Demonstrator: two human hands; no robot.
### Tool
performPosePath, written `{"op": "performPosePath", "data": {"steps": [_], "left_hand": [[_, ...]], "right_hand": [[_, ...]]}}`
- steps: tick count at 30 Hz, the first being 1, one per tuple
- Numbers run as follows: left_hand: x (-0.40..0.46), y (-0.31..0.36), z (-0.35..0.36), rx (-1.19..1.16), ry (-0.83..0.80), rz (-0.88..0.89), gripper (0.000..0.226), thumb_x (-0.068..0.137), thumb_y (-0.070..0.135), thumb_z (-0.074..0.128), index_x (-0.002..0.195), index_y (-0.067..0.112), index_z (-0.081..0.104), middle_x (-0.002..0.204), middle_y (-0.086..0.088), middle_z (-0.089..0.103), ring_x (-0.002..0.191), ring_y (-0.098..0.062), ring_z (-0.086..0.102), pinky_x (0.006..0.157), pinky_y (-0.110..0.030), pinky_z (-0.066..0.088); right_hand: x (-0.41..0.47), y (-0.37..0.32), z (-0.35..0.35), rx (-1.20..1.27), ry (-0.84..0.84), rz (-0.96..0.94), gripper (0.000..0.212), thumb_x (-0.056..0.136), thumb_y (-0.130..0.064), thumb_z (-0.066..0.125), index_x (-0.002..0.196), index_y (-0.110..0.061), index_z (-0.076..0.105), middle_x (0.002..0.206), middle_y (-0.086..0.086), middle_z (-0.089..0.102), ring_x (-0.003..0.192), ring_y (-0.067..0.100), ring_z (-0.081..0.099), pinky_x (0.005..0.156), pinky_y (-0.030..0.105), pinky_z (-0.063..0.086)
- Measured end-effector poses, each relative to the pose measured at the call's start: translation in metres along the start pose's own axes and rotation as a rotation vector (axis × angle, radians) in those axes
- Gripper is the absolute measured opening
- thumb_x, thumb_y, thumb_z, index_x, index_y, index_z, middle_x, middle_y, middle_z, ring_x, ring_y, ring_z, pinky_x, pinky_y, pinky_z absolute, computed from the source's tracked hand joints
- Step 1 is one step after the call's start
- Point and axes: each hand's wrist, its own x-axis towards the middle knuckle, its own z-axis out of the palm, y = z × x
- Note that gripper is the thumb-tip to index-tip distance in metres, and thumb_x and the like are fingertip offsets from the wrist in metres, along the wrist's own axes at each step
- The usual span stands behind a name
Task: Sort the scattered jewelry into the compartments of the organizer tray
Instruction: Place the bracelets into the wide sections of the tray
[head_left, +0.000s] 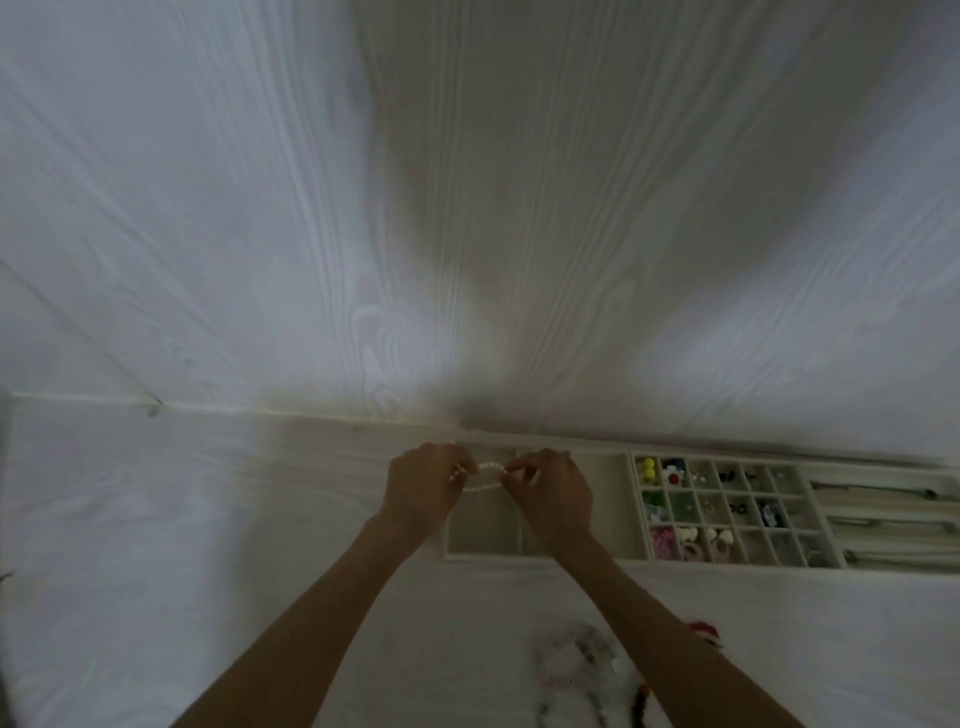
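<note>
Head view: left hand (423, 486) and right hand (550, 493) each pinch one end of a pearl strand (480, 477), held slack over the tray (636, 556)'s large left compartments. Likely risk: a slipped pinch drops it across a divider or into the wrong compartment. Unsorted jewelry (582, 670) lies on the white wood-grain bench (182, 519), against a matching wall (467, 208).

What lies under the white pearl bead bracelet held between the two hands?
Under the white pearl bead bracelet, pinched by the left hand and right hand, sits the cream organizer tray. Its large compartments there look bare, though the hands cover parts of them.
</note>
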Motion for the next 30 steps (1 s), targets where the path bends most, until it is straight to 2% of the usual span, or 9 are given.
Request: {"op": "performPosePath", "data": {"steps": [3, 7, 12, 15, 17, 19, 22, 26, 30], "left_hand": [[0.004, -0.001, 0.002, 0.086, -0.001, 0.101, 0.022, 0.087, 0.022, 0.06, 0.102, 0.032, 0.071, 0.106, 0.009, 0.069, 0.105, -0.011, 0.061, 0.078, -0.025, 0.044], [0.011, -0.005, 0.002, 0.142, 0.032, 0.228, 0.03, 0.048, 0.011, 0.087, 0.071, 0.026, 0.075, 0.073, 0.007, 0.07, 0.075, -0.015, 0.068, 0.051, -0.022, 0.05], [0.001, -0.015, 0.006, 0.141, 0.098, 0.291, 0.03, 0.057, 0.004, 0.081, 0.082, 0.018, 0.074, 0.088, 0.004, 0.072, 0.083, -0.022, 0.067, 0.059, -0.03, 0.052], [-0.011, -0.025, 0.004, 0.212, 0.079, 0.447, 0.032, 0.06, 0.004, 0.079, 0.088, 0.019, 0.073, 0.093, 0.004, 0.071, 0.089, -0.021, 0.065, 0.065, -0.029, 0.051], [-0.013, -0.031, 0.004, 0.332, 0.007, 0.562, 0.032, 0.062, 0.013, 0.076, 0.094, 0.021, 0.073, 0.1, 0.005, 0.07, 0.095, -0.019, 0.064, 0.073, -0.028, 0.05], [-0.011, -0.032, 0.005, 0.446, -0.032, 0.611, 0.029, 0.071, 0.025, 0.063, 0.098, 0.023, 0.073, 0.106, 0.005, 0.069, 0.102, -0.019, 0.063, 0.083, -0.031, 0.046], [-0.007, -0.025, 0.005, 0.5, -0.107, 0.584, 0.04, 0.078, 0.032, 0.04, 0.095, 0.021, 0.074, 0.107, 0.001, 0.07, 0.105, -0.022, 0.064, 0.089, -0.034, 0.039], [-0.008, -0.02, 0.005, 0.551, -0.185, 0.549, 0.043, 0.077, 0.035, 0.037, 0.093, 0.02, 0.074, 0.106, -0.002, 0.07, 0.107, -0.023, 0.063, 0.088, -0.033, 0.049], [-0.01, -0.025, 0.009, 0.575, -0.191, 0.537, 0.044, 0.076, 0.037, 0.039, 0.101, 0.021, 0.072, 0.114, -0.005, 0.067, 0.113, -0.024, 0.06, 0.095, -0.037, 0.04]], "right_hand": [[0.006, 0.001, 0.008, -0.074, 0.074, -0.085, 0.013, 0.079, -0.029, 0.068, 0.09, -0.023, 0.075, 0.088, 0.004, 0.067, 0.095, 0.022, 0.056, 0.077, 0.03, 0.042], [0.012, 0.005, 0.011, -0.116, 0.162, -0.168, 0.01, 0.074, -0.025, 0.074, 0.083, -0.02, 0.076, 0.076, 0.006, 0.066, 0.083, 0.028, 0.06, 0.07, 0.032, 0.043], [0.014, 0.016, 0.005, -0.084, 0.156, -0.257, 0.018, 0.077, -0.021, 0.073, 0.094, -0.02, 0.074, 0.082, 0.002, 0.068, 0.087, 0.027, 0.061, 0.074, 0.031, 0.045], [0.01, 0.027, -0.001, -0.174, 0.256, -0.503, 0.018, 0.078, -0.015, 0.061, 0.091, -0.019, 0.072, 0.084, -0.002, 0.069, 0.086, 0.023, 0.06, 0.075, 0.03, 0.043], [0.008, 0.034, 0.001, -0.284, 0.218, -0.725, 0.025, 0.081, -0.017, 0.05, 0.096, -0.018, 0.07, 0.094, -0.001, 0.068, 0.094, 0.023, 0.057, 0.083, 0.033, 0.04], [0.009, 0.038, 0.005, -0.411, 0.139, -0.836, 0.03, 0.084, -0.02, 0.044, 0.102, -0.019, 0.068, 0.106, -0.001, 0.066, 0.105, 0.025, 0.055, 0.096, 0.041, 0.041], [0.01, 0.032, 0.009, -0.568, 0.061, -0.81, 0.037, 0.083, -0.026, 0.038, 0.101, -0.02, 0.07, 0.11, -0.002, 0.067, 0.108, 0.024, 0.059, 0.1, 0.046, 0.042], [0.013, 0.027, 0.012, -0.661, 0.057, -0.803, 0.042, 0.08, -0.029, 0.036, 0.095, -0.018, 0.074, 0.105, 0.0, 0.069, 0.107, 0.024, 0.051, 0.097, 0.043, 0.032], [0.011, 0.027, 0.016, -0.68, 0.093, -0.8, 0.041, 0.081, -0.028, 0.038, 0.097, -0.013, 0.073, 0.108, 0.003, 0.067, 0.105, 0.023, 0.043, 0.09, 0.039, 0.032]]}}
